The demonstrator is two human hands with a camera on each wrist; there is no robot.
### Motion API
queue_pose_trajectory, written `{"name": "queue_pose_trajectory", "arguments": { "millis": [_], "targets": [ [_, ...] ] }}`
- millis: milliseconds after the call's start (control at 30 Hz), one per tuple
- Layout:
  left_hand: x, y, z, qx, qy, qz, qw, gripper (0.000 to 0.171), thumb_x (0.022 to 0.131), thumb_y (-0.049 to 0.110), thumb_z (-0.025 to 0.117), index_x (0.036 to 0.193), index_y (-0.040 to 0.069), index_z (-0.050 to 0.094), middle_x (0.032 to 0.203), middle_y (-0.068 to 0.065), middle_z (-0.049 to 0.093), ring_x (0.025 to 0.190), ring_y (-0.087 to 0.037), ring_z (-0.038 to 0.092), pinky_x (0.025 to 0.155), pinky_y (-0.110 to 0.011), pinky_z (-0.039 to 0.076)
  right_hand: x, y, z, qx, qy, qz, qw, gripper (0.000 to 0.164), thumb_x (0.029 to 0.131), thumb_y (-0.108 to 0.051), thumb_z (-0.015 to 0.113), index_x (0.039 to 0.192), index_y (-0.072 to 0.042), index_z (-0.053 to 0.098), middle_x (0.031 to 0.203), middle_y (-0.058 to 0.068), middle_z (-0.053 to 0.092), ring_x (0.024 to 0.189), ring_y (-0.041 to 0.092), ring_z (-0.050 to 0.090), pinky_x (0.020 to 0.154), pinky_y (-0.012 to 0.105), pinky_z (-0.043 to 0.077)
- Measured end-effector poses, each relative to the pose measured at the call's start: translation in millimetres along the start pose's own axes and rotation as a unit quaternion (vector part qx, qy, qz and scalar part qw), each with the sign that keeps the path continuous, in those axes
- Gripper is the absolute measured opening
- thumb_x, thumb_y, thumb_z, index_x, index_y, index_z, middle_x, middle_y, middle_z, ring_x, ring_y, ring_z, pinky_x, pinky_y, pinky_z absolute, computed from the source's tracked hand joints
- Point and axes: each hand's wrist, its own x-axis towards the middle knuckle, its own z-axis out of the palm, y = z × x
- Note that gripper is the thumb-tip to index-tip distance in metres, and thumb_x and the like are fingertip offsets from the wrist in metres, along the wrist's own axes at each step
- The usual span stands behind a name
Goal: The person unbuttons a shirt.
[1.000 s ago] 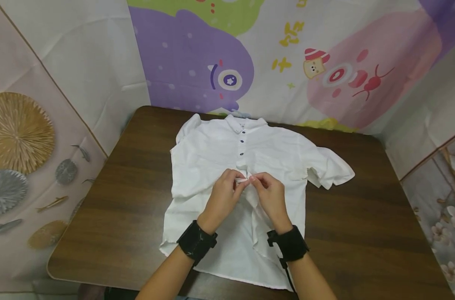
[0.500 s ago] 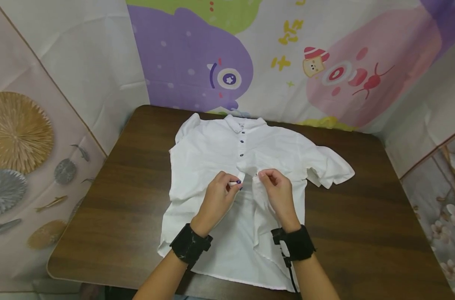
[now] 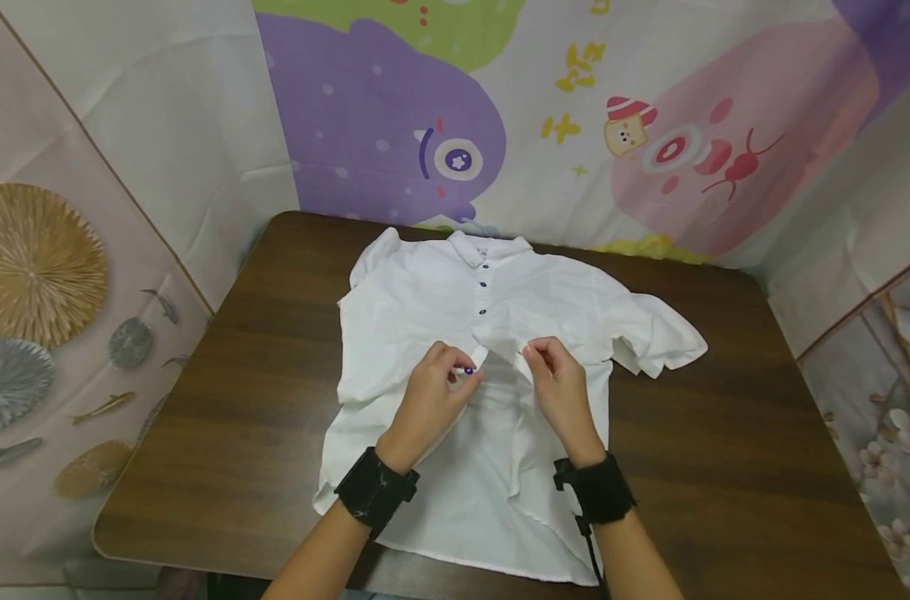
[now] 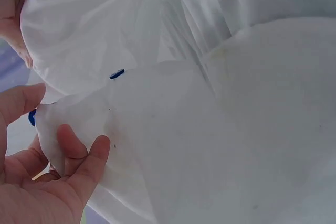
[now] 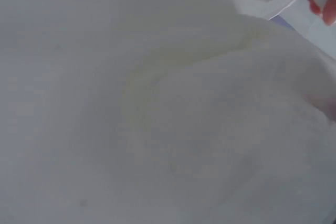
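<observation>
A white short-sleeved shirt [image 3: 417, 292] lies front up on the table, collar toward the back wall. Its upper front is fastened by several dark buttons [image 3: 482, 284]; below them the two front edges part. My left hand [image 3: 432, 396] pinches the left front edge, where a blue button [image 3: 468, 371] shows at the fingertips. In the left wrist view another blue button [image 4: 117, 74] sits further along that edge. My right hand [image 3: 560, 387] pinches the right front edge, a little apart from the left hand. Cloth fills most of the right wrist view.
The brown wooden table [image 3: 237, 400] extends on both sides of the shirt. A cartoon-printed curtain [image 3: 545, 192] hangs behind it, with patterned panels left and right. Each wrist wears a black band [image 3: 376, 492]; a cable runs down from the right one.
My hands were together at the front edges and have moved apart, left hand leftward, right hand rightward. The front has parted between them, and the button at my left fingertips has come into view.
</observation>
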Motion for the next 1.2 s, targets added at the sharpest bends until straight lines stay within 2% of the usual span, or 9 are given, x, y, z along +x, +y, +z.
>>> {"name": "queue_pose_trajectory", "arguments": {
  "millis": [100,267,367,567,700,900,1000,1067,1200],
  "targets": [
    [-0.4,-3.0,-0.9,0.004,-0.003,-0.004,1.0000,0.016,0.084,0.023,0.069,0.085,0.010,0.060,0.082,-0.001,0.050,0.073,-0.013,0.051,0.066,-0.023,0.045,-1.4,5.0,-2.8,-0.024,-0.007,-0.025,0.999,0.019,0.094,-0.017,0.055,0.095,0.001,0.061,0.089,0.015,0.065,0.086,0.021,0.058,0.084,0.037,0.045],
    [-2.2,-10.3,-1.1,0.022,-0.003,-0.006,0.9997,0.014,0.083,0.019,0.070,0.083,0.009,0.060,0.080,-0.002,0.049,0.072,-0.014,0.051,0.066,-0.025,0.046,-4.8,14.6,-7.2,-0.062,-0.032,-0.037,0.997,0.019,0.092,-0.022,0.059,0.091,-0.005,0.065,0.088,0.009,0.068,0.083,0.020,0.060,0.079,0.037,0.046],
    [-4.1,-16.5,-0.3,0.040,-0.005,-0.007,0.9991,0.009,0.081,0.012,0.069,0.082,0.008,0.061,0.078,-0.002,0.048,0.071,-0.013,0.049,0.065,-0.024,0.045,-8.5,21.6,-10.4,-0.086,-0.061,-0.047,0.993,0.017,0.089,-0.024,0.063,0.089,-0.007,0.067,0.090,0.007,0.069,0.087,0.020,0.062,0.082,0.038,0.047],
    [-6.6,-29.9,2.1,0.074,-0.027,-0.017,0.9967,0.010,0.075,0.003,0.067,0.083,0.005,0.061,0.075,-0.004,0.048,0.069,-0.014,0.043,0.062,-0.025,0.039,-15.0,37.0,-13.9,-0.159,-0.152,-0.057,0.974,0.008,0.085,-0.023,0.067,0.082,-0.015,0.067,0.081,-0.003,0.064,0.077,0.014,0.058,0.073,0.033,0.046],
    [-7.6,-35.8,3.8,0.083,-0.059,-0.045,0.9938,0.012,0.076,0.002,0.066,0.087,0.004,0.062,0.075,-0.004,0.048,0.069,-0.015,0.042,0.063,-0.026,0.037,-15.4,47.2,-11.9,-0.196,-0.215,-0.056,0.955,0.007,0.084,-0.019,0.067,0.078,-0.015,0.067,0.075,-0.004,0.057,0.072,0.010,0.052,0.068,0.027,0.044],
    [-10.9,-42.9,7.0,0.088,-0.126,-0.076,0.9852,0.014,0.078,0.005,0.067,0.091,0.004,0.060,0.076,-0.003,0.046,0.070,-0.016,0.041,0.064,-0.026,0.036,-15.4,61.0,-5.0,-0.235,-0.267,-0.034,0.934,0.007,0.084,-0.011,0.066,0.076,-0.011,0.067,0.072,-0.001,0.056,0.069,0.011,0.050,0.066,0.027,0.043],
    [-12.8,-47.3,9.5,0.089,-0.155,-0.085,0.9803,0.014,0.079,0.004,0.066,0.092,0.005,0.059,0.077,-0.003,0.046,0.072,-0.016,0.041,0.065,-0.026,0.036,-16.2,66.5,-1.9,-0.243,-0.287,-0.016,0.926,0.007,0.083,-0.010,0.066,0.076,-0.011,0.067,0.074,-0.001,0.058,0.070,0.011,0.052,0.069,0.028,0.044],
    [-13.6,-49.4,10.9,0.086,-0.173,-0.092,0.9769,0.015,0.080,0.004,0.065,0.093,0.004,0.059,0.077,-0.004,0.046,0.072,-0.016,0.042,0.065,-0.026,0.037,-16.6,67.9,-0.6,-0.240,-0.293,-0.004,0.925,0.007,0.083,-0.009,0.066,0.076,-0.011,0.067,0.074,-0.001,0.058,0.071,0.011,0.052,0.069,0.028,0.044],
    [-13.3,-51.3,12.4,0.087,-0.205,-0.104,0.9694,0.017,0.081,0.003,0.063,0.097,0.004,0.058,0.080,-0.003,0.046,0.073,-0.016,0.042,0.066,-0.027,0.037,-14.2,64.2,-0.7,-0.236,-0.317,0.017,0.918,0.004,0.083,-0.012,0.066,0.080,-0.010,0.067,0.074,-0.001,0.059,0.071,0.011,0.051,0.069,0.028,0.043]
  ]
}}
